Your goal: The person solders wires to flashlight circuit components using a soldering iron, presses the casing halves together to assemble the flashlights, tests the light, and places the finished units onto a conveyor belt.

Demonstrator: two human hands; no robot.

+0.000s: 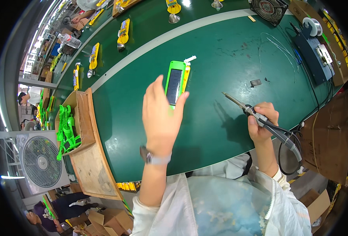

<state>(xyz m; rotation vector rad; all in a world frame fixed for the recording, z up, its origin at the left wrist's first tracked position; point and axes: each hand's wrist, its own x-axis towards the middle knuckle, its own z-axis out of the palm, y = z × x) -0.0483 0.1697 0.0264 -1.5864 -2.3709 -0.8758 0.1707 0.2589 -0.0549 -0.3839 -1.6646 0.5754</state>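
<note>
My left hand [160, 118], wearing a wristwatch, is slightly blurred. Its fingers and thumb are spread around the near end of a bright green case with a dark solar panel [174, 84]; whether they touch it I cannot tell. Under the case's right edge shows a yellow housing [187, 76], and a small white piece [190, 59] sticks out at the far end. In my right hand [263, 120] is a soldering iron [242, 105], its tip pointing up and left above the green table [205, 137]. A small dark block [255, 83] lies beyond the tip.
At the right back stand a solder spool [312, 27] and a blue-grey soldering station [313, 55], with thin wires [278, 45] nearby. A box of green parts [85, 118] sits left. Yellow lamp assemblies [123, 33] line the far strip. The iron's cable [290, 145] hangs beside my right arm.
</note>
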